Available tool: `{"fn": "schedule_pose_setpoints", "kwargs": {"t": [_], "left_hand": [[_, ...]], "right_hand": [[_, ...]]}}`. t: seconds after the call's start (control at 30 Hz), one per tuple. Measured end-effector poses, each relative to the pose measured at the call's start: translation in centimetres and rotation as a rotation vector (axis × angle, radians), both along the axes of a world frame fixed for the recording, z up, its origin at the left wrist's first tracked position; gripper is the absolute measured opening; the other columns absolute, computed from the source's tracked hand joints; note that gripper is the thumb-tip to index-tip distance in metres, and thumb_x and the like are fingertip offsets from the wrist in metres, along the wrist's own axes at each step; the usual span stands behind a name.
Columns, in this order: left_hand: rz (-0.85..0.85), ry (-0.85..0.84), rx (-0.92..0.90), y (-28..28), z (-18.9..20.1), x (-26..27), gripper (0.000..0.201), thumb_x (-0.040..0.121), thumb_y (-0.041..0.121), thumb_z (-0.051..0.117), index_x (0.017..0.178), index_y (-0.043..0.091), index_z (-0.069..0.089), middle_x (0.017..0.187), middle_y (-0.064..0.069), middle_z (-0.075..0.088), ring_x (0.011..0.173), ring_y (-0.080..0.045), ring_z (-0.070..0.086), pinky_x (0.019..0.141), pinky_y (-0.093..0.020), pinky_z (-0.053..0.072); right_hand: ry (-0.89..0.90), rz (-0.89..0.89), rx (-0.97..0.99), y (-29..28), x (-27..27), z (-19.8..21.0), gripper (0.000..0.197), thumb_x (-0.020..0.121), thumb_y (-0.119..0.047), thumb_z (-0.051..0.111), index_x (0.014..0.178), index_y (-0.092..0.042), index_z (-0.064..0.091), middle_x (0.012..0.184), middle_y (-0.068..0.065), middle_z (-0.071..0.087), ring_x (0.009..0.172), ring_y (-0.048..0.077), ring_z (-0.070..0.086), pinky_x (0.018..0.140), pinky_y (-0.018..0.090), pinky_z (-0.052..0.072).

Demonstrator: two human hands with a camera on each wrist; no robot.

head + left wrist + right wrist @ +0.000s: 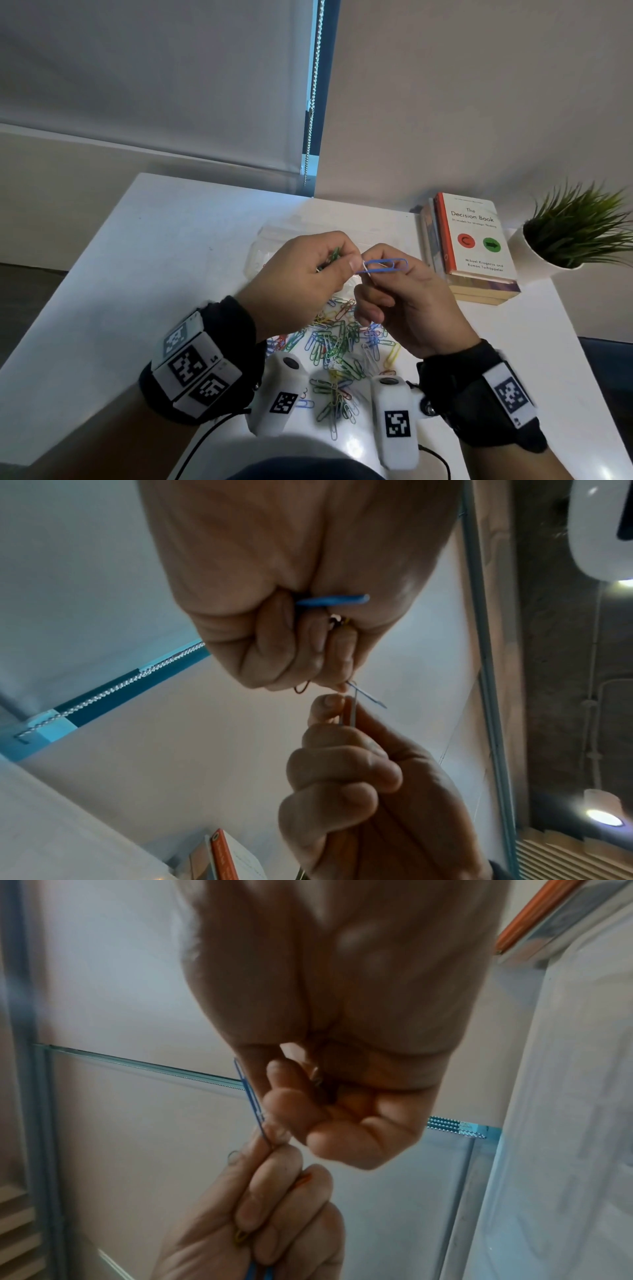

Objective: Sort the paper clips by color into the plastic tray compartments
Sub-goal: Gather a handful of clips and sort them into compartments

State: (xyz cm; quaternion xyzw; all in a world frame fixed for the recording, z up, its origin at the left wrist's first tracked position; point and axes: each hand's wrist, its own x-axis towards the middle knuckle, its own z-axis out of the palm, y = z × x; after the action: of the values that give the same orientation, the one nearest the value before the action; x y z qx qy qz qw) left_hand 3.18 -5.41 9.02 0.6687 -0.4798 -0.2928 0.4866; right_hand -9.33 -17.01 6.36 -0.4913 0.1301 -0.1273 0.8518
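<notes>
Both hands are raised above a mixed pile of coloured paper clips (342,349) on the white table (137,260). My right hand (376,272) pinches a blue paper clip (385,265) that lies level between the hands. My left hand (352,263) pinches that clip's left end with thumb and forefinger. Its curled fingers also hold a bunch of clips, green (94,255) ones in the head view, a blue clip (332,600) among them in the left wrist view. The clear plastic tray (274,240) lies behind the hands, mostly hidden. The right wrist view shows the blue clip (250,1096) edge-on.
A stack of books (472,246) lies at the right of the table, and a potted plant (575,236) in a white pot stands beyond it. A window blind with a bead chain (313,102) hangs behind the table. The table's far left part is bare white surface.
</notes>
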Motion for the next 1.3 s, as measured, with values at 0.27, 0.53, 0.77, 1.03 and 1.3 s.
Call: {"fn": "schedule_pose_setpoints", "kwargs": {"t": [0.27, 0.53, 0.77, 1.03, 1.3], "left_hand": [[0.039, 0.053, 0.005, 0.3, -0.7, 0.7, 0.024, 0.099, 0.016, 0.049, 0.077, 0.019, 0.059, 0.047, 0.014, 0.043, 0.045, -0.001, 0.036, 0.048, -0.012, 0.029], [0.033, 0.096, 0.036, 0.2, -0.8, 1.0, 0.023, 0.099, 0.015, 0.048, 0.079, 0.016, 0.059, 0.046, 0.013, 0.039, 0.044, -0.003, 0.031, 0.046, -0.013, 0.027], [-0.004, 0.108, 0.089, 0.4, -0.8, 1.3, 0.025, 0.100, 0.014, 0.046, 0.079, 0.015, 0.058, 0.046, 0.013, 0.037, 0.045, -0.003, 0.030, 0.047, -0.016, 0.027], [0.036, 0.351, 0.065, 0.1, -0.6, 1.2, 0.028, 0.100, 0.012, 0.042, 0.076, 0.010, 0.055, 0.048, 0.008, 0.033, 0.040, -0.004, 0.024, 0.041, -0.013, 0.025], [0.103, 0.160, 0.025, -0.2, -0.8, 0.9, 0.023, 0.100, 0.019, 0.047, 0.098, 0.019, 0.070, 0.048, 0.015, 0.041, 0.045, -0.003, 0.038, 0.050, -0.017, 0.030]], "right_hand": [[0.017, -0.072, -0.054, -1.2, -1.0, 1.2, 0.012, 0.078, -0.016, 0.067, 0.086, -0.010, 0.060, 0.048, -0.001, 0.029, 0.044, 0.016, 0.035, 0.049, 0.027, 0.039], [0.049, -0.165, -0.197, -1.2, -1.5, 1.9, 0.011, 0.080, -0.002, 0.066, 0.087, -0.002, 0.057, 0.064, 0.014, 0.060, 0.049, 0.023, 0.051, 0.051, 0.028, 0.045], [0.028, -0.314, -0.192, -0.9, -1.5, 2.7, 0.009, 0.077, -0.007, 0.065, 0.079, -0.012, 0.072, 0.067, 0.010, 0.058, 0.053, 0.021, 0.051, 0.050, 0.026, 0.045], [0.022, -0.420, -0.120, -0.4, -1.3, 3.6, 0.004, 0.079, -0.003, 0.053, 0.081, -0.006, 0.052, 0.067, 0.013, 0.061, 0.053, 0.021, 0.054, 0.049, 0.028, 0.049], [0.052, -0.490, -0.152, 0.4, -1.2, 4.3, 0.018, 0.088, 0.011, 0.045, 0.081, -0.005, 0.049, 0.063, 0.015, 0.060, 0.049, 0.022, 0.054, 0.048, 0.027, 0.049]]}}
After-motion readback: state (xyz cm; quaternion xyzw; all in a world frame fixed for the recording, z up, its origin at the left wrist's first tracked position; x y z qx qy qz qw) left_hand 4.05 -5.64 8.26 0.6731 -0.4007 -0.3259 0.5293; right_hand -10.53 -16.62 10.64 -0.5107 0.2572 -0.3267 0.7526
